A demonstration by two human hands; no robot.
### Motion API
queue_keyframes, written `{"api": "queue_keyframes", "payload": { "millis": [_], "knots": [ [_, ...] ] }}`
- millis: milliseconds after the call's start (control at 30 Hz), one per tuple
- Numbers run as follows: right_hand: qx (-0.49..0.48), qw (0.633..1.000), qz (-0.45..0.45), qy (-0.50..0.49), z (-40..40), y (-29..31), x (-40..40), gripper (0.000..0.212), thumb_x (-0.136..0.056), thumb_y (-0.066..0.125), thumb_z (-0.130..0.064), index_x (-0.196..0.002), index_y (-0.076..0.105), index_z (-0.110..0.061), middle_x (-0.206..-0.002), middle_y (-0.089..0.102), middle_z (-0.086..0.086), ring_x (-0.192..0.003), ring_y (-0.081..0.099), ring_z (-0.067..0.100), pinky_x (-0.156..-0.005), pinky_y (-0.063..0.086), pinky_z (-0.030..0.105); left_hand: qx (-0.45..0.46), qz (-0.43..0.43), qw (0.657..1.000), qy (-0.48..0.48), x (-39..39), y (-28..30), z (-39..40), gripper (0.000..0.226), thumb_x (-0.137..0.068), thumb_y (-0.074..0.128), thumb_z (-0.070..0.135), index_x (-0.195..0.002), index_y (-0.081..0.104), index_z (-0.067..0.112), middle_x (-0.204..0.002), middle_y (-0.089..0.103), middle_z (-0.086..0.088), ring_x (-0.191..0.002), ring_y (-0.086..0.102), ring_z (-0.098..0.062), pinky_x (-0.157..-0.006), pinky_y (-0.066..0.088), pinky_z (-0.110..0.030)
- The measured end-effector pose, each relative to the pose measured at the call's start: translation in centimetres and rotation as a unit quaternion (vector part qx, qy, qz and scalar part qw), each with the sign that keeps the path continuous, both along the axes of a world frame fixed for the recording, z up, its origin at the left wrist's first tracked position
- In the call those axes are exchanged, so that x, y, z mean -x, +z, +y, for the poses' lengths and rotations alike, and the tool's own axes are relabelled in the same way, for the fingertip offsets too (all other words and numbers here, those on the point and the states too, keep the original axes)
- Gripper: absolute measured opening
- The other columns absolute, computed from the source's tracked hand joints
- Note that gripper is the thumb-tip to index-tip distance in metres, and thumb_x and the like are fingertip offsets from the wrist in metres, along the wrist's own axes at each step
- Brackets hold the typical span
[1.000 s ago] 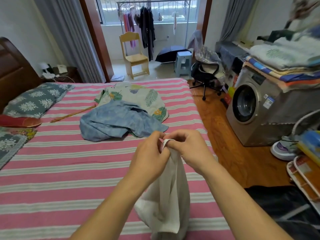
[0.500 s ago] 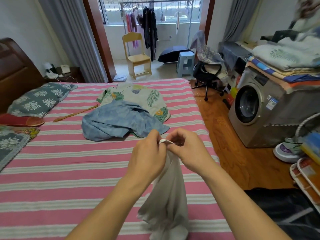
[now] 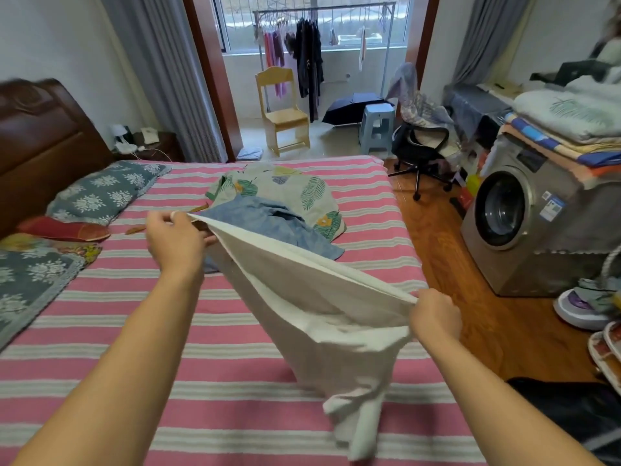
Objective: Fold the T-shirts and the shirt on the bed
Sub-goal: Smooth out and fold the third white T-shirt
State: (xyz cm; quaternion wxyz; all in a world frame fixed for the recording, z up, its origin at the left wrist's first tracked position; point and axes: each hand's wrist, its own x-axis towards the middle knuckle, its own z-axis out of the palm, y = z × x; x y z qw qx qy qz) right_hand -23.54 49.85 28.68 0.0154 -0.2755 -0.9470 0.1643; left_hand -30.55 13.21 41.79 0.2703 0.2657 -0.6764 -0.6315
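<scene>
- Head view: bed (image 3: pixel 100 331) with a pink, white and grey striped cover fills the lower left and centre; a dark wooden headboard (image 3: pixel 40 136) stands at its left end.
- Washing machine (image 3: pixel 524 227) stands on the wooden floor to the right of the bed, with folded bedding (image 3: pixel 568 129) stacked on top.
- Patterned pillows (image 3: pixel 100 193) lie at the left end of the bed, near the headboard.
- White T-shirt (image 3: pixel 312 314) is held above the bed, stretched along one edge between both hands; the rest hangs down, and its lowest part reaches the cover near the front edge.
- Leaf-print garment (image 3: pixel 295 190) lies flat at the far middle of the bed.
- Blue shirt (image 3: pixel 268 223) lies crumpled, partly on top of the leaf-print garment and partly hidden behind the white T-shirt.
- Left hand (image 3: pixel 174 240) is raised, fingers curled, pinching the upper left end of the stretched edge.
- Right hand (image 3: pixel 435 317) sits lower, beyond the right side of the bed, fingers closed tightly around the other end of the same edge.
</scene>
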Motion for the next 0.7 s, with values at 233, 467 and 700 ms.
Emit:
{"api": "queue_keyframes", "payload": {
  "millis": [233, 467, 700],
  "knots": [
    [0.347, 0.902, 0.060, -0.247, 3.7, -0.6, 3.2, 0.026, -0.087, 0.063, -0.005, -0.110, 0.067, 0.006, -0.100, 0.067, 0.021, -0.075, 0.067, 0.035, -0.058, 0.058, 0.040, -0.004, -0.038, 0.998, 0.057, -1.4, -6.3, -6.8, 0.009, -0.100, 0.039, 0.010, -0.105, 0.046, 0.011, -0.108, 0.063, -0.020, -0.081, 0.073, -0.034, -0.066, 0.063, -0.043],
    [0.217, 0.973, 0.074, -0.027, -2.1, -7.0, -3.8, 0.042, -0.082, 0.056, 0.011, -0.118, 0.071, -0.006, -0.114, 0.065, 0.012, -0.102, 0.062, 0.034, -0.085, 0.051, 0.035, -0.026, -0.280, 0.960, 0.018, -11.3, -22.8, -9.4, 0.023, -0.099, 0.038, 0.002, -0.111, 0.058, 0.001, -0.079, 0.064, -0.019, -0.054, 0.065, -0.028, -0.071, 0.058, -0.047],
    [0.454, 0.745, 0.146, -0.467, -0.1, -13.6, -9.7, 0.035, -0.087, 0.058, -0.017, -0.121, 0.064, -0.009, -0.118, 0.065, 0.012, -0.097, 0.066, 0.036, -0.083, 0.058, 0.051, -0.197, -0.393, 0.897, 0.042, -18.8, -29.6, -11.7, 0.014, -0.095, 0.050, 0.003, -0.091, 0.063, 0.005, -0.061, 0.064, -0.011, -0.047, 0.060, -0.022, -0.046, 0.050, -0.026]
  ]
}}
